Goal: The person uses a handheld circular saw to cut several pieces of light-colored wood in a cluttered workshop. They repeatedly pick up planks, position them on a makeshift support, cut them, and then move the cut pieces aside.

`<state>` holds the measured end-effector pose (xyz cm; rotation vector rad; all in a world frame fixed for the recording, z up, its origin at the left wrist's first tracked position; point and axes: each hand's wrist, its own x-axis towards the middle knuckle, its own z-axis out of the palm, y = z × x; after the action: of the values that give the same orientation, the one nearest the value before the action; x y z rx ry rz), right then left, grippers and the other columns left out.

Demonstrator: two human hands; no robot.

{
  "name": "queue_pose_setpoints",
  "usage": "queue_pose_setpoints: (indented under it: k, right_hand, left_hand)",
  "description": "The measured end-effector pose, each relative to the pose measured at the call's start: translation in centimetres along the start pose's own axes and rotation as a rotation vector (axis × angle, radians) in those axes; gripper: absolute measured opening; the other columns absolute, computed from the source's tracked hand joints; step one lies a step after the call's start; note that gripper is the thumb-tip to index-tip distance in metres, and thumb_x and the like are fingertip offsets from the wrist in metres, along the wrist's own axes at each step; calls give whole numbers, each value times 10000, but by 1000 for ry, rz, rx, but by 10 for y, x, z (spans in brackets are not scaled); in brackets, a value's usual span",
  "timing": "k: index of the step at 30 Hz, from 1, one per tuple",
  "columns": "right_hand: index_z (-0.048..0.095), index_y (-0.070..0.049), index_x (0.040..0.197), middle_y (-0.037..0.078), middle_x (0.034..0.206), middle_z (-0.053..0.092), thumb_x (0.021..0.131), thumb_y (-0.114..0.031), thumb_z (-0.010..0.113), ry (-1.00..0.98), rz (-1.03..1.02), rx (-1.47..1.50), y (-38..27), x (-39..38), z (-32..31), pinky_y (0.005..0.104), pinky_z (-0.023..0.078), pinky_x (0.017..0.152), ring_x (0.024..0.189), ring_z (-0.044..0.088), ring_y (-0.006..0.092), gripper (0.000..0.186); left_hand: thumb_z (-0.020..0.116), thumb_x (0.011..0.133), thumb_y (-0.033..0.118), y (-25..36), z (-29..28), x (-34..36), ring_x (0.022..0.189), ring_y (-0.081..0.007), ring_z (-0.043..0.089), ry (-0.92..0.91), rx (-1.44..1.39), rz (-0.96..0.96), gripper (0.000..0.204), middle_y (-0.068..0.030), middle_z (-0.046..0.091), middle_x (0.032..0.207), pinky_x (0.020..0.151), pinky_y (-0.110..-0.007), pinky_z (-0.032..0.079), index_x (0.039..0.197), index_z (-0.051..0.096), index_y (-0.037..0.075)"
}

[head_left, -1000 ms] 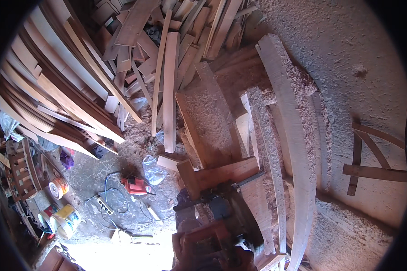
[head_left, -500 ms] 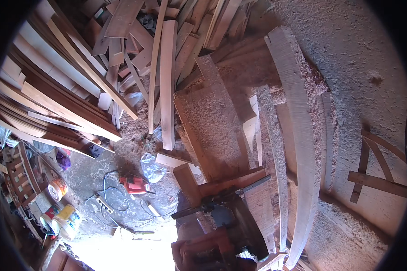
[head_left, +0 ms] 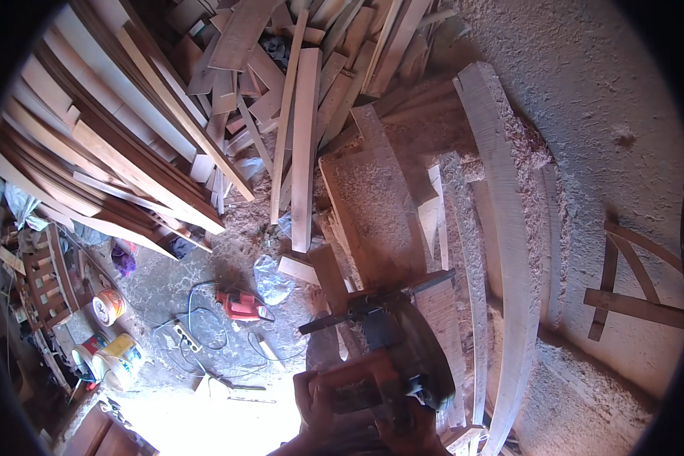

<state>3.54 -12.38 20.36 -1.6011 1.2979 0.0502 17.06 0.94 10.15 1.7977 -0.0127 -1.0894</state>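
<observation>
A circular saw (head_left: 355, 386) with a red body and a dark rounded blade guard (head_left: 427, 346) is held low in the middle of the view. My left hand (head_left: 315, 403) is closed around the left end of its red body. Nearer the lower edge, my right hand (head_left: 409, 435) is closed at the rear of the saw, its fingers partly in shadow. The saw's flat dark base plate (head_left: 368, 302) lies over or just above a brown board (head_left: 437, 304); contact cannot be made out. A short wooden block (head_left: 328, 280) projects just beyond the plate. The blade is hidden.
Long planks (head_left: 140, 171) are stacked at the left, and offcuts (head_left: 308, 144) are piled at the back. A long pale board (head_left: 501, 220) stretches along the right, amid shavings. Buckets (head_left: 120, 361), a red power tool (head_left: 241, 306) and cables (head_left: 224, 334) lie on the floor.
The saw has shifted slightly up, and both my hands now show more plainly on it. The view has swung a little, so the planks and floor items appear farther right.
</observation>
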Motion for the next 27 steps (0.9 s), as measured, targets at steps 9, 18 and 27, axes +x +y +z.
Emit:
queue_pose_setpoints:
  k: [9, 18, 27]
  right_hand:
    - [657, -20, 1017, 70, 851, 683, 751, -147, 810, 42, -49, 101, -3, 16, 0, 346, 538, 699, 773, 655, 149, 332]
    - [647, -11, 1105, 58, 870, 683, 776, -89, 782, 59, -60, 189, -8, 32, 4, 316, 535, 708, 783, 653, 130, 364]
    - [636, -19, 1090, 23, 826, 660, 788, -70, 785, 67, -129, 179, -20, 48, 4, 283, 524, 661, 728, 624, 92, 340]
  left_hand:
    - [561, 1039, 301, 20, 14, 14, 826, -142, 533, 87, -121, 91, 322, -82, 573, 910, 741, -325, 461, 1122, 545, -10]
    - [565, 1042, 318, 28, 23, 31, 727, -100, 529, 171, -224, 263, 328, -51, 589, 837, 665, -287, 460, 1080, 559, -8]
    - [562, 1036, 311, 16, 25, 51, 777, -134, 556, 190, -299, 215, 331, -64, 596, 862, 723, -309, 477, 1104, 568, -13]
